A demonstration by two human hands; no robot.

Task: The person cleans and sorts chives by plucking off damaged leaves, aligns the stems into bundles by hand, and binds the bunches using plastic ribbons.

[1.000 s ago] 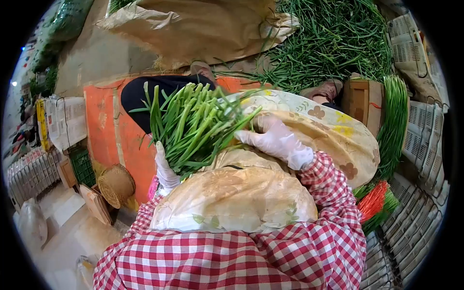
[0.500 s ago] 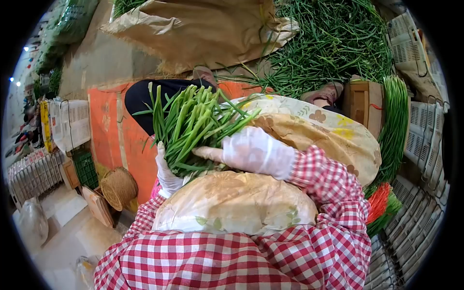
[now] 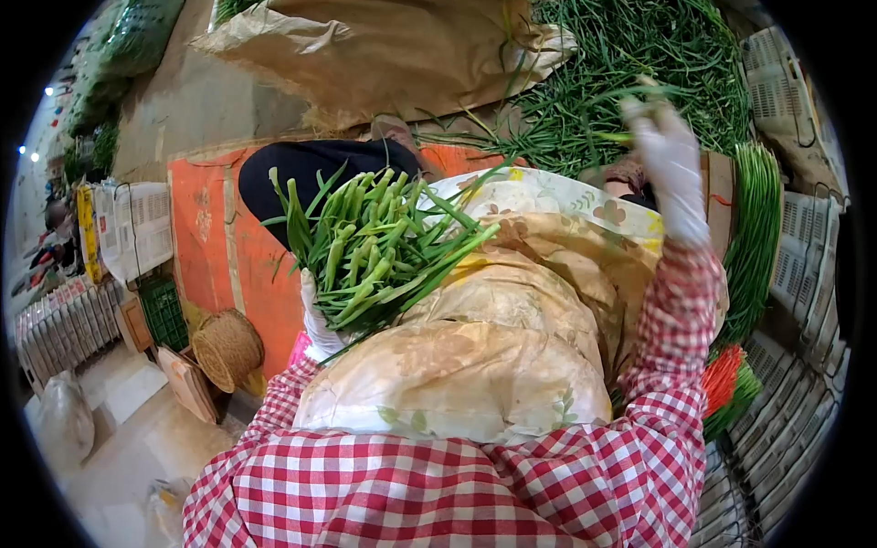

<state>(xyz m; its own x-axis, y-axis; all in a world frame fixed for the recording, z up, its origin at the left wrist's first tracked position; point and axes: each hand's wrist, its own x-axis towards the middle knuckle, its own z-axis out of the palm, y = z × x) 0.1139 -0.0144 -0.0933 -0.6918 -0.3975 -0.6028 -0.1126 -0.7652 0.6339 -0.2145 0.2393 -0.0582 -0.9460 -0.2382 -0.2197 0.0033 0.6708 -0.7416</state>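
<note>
Right hand, in a thin pale glove, is extended forward and to the right, above the near edge of a loose heap of green leaves on the floor. Its fingers are blurred; thin green blades show at the fingertips, but whether they are gripped cannot be told. The left hand, gloved likewise, is closed on the near left side of a bunch of green stalks, its thumb upright against the outer stalks and the rest of its fingers hidden. The bunch lies over the person's lap, between the dark trousers and a stained floral apron; its thick pale stems are massed at the middle, and several long blades project to the right across the cloth. An orange mat is spread beneath and to the left. A round woven object stands near its left edge, with a green crate just beside. Ahead, a brown sheet lies crumpled on the floor. At the right, a long bundle of green stems lies alongside a wooden box, and red strands are noted near the right sleeve.
</note>
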